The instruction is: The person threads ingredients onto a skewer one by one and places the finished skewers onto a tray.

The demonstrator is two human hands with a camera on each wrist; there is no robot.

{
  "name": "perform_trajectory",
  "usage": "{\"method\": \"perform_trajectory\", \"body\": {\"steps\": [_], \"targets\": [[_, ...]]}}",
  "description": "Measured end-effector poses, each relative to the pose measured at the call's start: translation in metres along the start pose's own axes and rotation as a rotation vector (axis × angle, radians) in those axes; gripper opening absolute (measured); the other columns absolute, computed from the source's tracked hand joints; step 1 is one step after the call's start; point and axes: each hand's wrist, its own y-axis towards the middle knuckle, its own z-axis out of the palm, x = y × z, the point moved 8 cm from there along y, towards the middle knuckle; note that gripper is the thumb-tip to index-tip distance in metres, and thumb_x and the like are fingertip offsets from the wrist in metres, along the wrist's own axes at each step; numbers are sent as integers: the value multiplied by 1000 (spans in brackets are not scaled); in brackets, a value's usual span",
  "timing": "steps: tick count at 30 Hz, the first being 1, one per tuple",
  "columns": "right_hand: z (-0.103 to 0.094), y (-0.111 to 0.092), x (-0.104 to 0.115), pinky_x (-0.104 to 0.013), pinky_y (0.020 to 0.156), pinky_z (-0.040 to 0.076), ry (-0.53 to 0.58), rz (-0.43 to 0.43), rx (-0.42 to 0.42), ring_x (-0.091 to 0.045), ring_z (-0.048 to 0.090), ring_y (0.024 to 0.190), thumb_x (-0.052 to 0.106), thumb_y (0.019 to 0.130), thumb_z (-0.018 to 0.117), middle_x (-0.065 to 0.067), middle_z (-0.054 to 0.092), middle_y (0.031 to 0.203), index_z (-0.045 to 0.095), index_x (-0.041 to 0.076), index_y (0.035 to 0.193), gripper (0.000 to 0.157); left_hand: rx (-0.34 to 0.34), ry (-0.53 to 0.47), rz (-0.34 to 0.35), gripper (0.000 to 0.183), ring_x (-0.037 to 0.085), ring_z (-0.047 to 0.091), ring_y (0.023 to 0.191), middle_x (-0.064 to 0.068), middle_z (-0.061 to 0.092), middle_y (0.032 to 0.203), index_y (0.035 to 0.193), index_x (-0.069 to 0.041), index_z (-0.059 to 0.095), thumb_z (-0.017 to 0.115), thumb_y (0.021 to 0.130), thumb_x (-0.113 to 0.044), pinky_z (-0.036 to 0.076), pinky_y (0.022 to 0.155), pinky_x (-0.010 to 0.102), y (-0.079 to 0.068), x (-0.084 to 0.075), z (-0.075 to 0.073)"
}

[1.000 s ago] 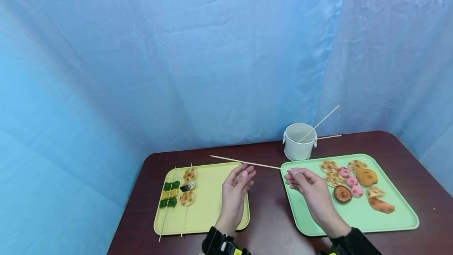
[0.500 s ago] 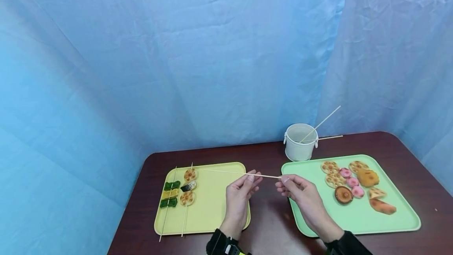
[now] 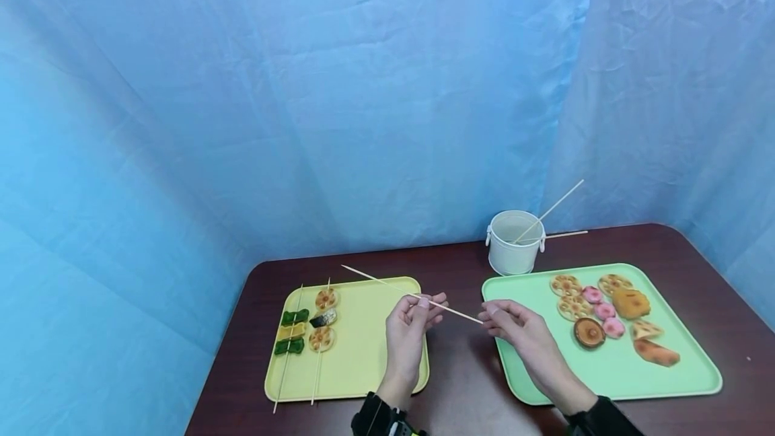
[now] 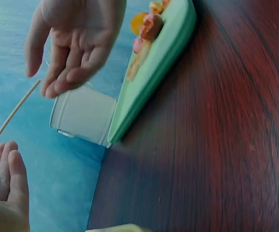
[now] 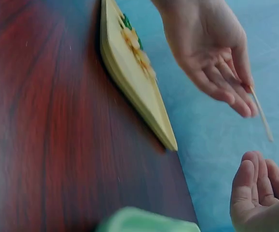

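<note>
A thin wooden skewer (image 3: 375, 279), bare of food, slants between a person's two hands. The left hand (image 3: 408, 335) pinches it partway along, between thumb and fingers. The right hand (image 3: 533, 343) is loosely curled and holds nothing; in the wrist views the skewer's near end stops just short of its fingers. Left of the left fingers, two loaded skewers (image 3: 318, 365) lie on a yellow tray (image 3: 369, 369); right of the right fingers, loose food pieces (image 3: 604, 311) lie on a green tray (image 3: 654, 379). With one light pinch, the skewer might swivel or drop; closing carelessly, the right fingertips could get pricked.
</note>
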Motion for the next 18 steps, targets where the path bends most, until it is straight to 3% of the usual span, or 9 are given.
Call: {"method": "perform_trajectory", "body": {"steps": [7,12,18], "targets": [[-33,5,13,-28,80,53,-238,-91,-28,-25,65,95,39,97,53,-21,65,109,56,-8,125,54,24,89,30,37,37,66,95,17,71,99,110,18,49,52,100,-17,54,79,35,0,-1,-5],[-59,9,26,-31,78,54,-425,-160,-35,-21,66,92,39,98,51,-19,66,109,57,-6,125,52,22,167,57,28,33,68,88,19,71,93,107,9,55,53,99,-18,54,78,38,-1,-5,-8],[-90,9,37,-26,72,55,-584,-252,-75,-7,66,86,37,98,52,-17,69,105,61,-4,121,47,14,201,42,20,37,67,86,22,69,88,107,4,59,52,99,-12,52,78,52,-1,-9,-11]]}}
